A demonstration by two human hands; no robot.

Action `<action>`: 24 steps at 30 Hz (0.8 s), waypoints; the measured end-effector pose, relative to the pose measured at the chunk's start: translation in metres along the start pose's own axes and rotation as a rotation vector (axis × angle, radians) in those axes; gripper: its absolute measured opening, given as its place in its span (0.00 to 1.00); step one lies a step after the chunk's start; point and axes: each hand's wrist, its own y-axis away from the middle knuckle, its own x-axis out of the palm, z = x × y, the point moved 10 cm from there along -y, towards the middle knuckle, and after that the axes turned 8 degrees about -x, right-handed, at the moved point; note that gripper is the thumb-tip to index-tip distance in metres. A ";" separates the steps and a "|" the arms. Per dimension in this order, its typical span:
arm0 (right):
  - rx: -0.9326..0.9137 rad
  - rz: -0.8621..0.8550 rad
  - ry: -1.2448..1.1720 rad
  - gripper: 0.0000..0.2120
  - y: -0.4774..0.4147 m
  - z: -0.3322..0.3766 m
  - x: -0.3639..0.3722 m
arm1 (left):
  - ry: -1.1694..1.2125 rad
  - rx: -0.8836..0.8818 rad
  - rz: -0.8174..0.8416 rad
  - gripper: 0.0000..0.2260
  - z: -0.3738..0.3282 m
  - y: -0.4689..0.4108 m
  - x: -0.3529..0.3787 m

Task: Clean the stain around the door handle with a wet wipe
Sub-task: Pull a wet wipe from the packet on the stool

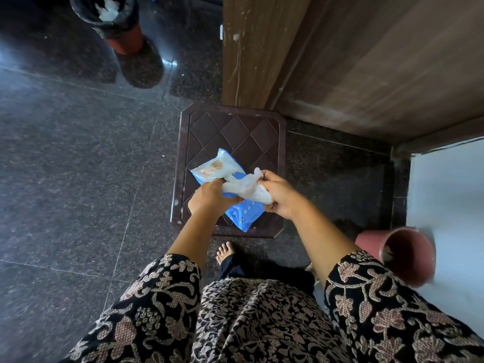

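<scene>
A blue wet-wipe pack [242, 214] lies on a dark brown plastic stool [235, 132] below me. My left hand [209, 197] and my right hand [281, 196] both hold a crumpled white wet wipe [243, 187] just above the pack. The left hand's fingers pinch the wipe's left end. My right hand grips its right end. The wooden door [366, 61] rises behind the stool; its handle is out of view.
The floor is dark speckled granite [78, 166]. A black-lined bin with white waste [112, 19] stands at the upper left. A pink bucket [400, 255] sits at the right by a white surface [450, 200]. My bare foot [225, 251] stands just before the stool.
</scene>
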 end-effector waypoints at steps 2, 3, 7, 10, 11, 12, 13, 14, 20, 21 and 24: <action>-0.017 -0.025 0.100 0.10 -0.002 0.000 -0.001 | -0.079 0.013 -0.085 0.25 -0.005 0.011 -0.011; -0.028 -0.033 0.107 0.10 -0.004 0.000 0.000 | -0.090 0.027 -0.153 0.23 -0.007 0.016 -0.019; -0.046 -0.076 0.094 0.11 -0.005 0.002 0.001 | -0.083 0.211 -0.294 0.08 -0.020 0.029 -0.033; -0.044 -0.125 0.058 0.14 -0.004 0.000 -0.001 | -0.165 0.269 -0.101 0.20 -0.024 0.024 -0.016; -0.049 -0.132 0.044 0.15 -0.003 0.000 -0.002 | -0.168 0.238 -0.053 0.21 -0.023 0.022 -0.015; -0.058 -0.133 0.027 0.14 -0.001 0.002 -0.001 | -0.180 0.217 -0.035 0.22 -0.020 0.020 -0.016; -0.068 -0.133 -0.001 0.13 0.001 0.004 -0.001 | -0.208 0.212 -0.031 0.23 -0.020 0.018 -0.017; -0.077 -0.133 -0.039 0.13 0.003 0.006 0.000 | -0.259 0.217 -0.023 0.25 -0.020 0.017 -0.016; -0.127 -0.168 -0.239 0.13 0.016 0.015 -0.005 | -0.383 0.205 0.049 0.28 -0.015 0.010 -0.008; -0.132 -0.177 -0.285 0.14 0.019 0.016 -0.007 | -0.420 0.207 0.042 0.28 -0.015 0.010 -0.007; -0.138 -0.184 -0.397 0.13 0.026 0.022 -0.009 | -0.498 0.213 0.023 0.29 -0.014 0.006 0.000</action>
